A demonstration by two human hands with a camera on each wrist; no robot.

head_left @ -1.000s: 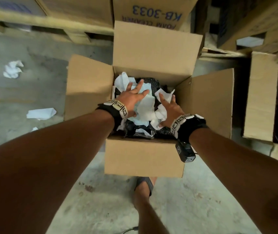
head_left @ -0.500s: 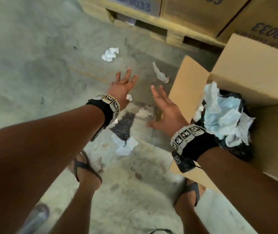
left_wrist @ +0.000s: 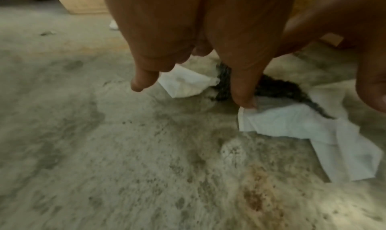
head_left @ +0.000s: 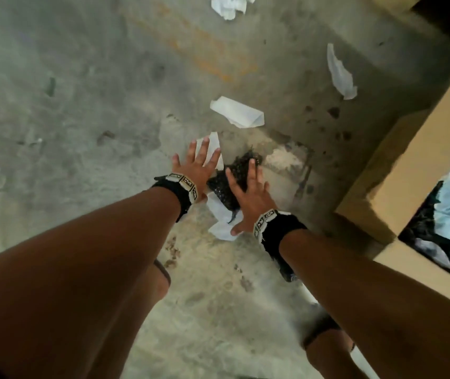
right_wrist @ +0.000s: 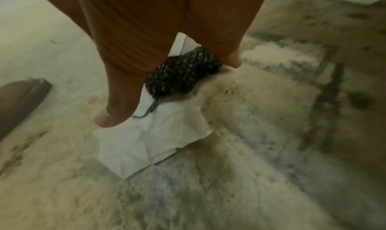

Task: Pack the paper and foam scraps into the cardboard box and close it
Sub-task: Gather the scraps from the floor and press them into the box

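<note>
A black foam scrap lies on the concrete floor on top of a crumpled white paper. My right hand is spread flat over the foam, its thumb on the white paper. My left hand hovers with straight fingers just left of the foam, over a second paper scrap; one fingertip touches the paper's edge in the left wrist view. The open cardboard box stands at the right, filled with paper and black foam.
More white paper scraps lie on the floor farther out: a folded one, a long strip and a crumpled one at the top edge. My sandalled feet stand close below the hands.
Both hands left the box, swung left and dropped to the floor. They now reach the black foam and the paper under it, and the view has turned left with them.
</note>
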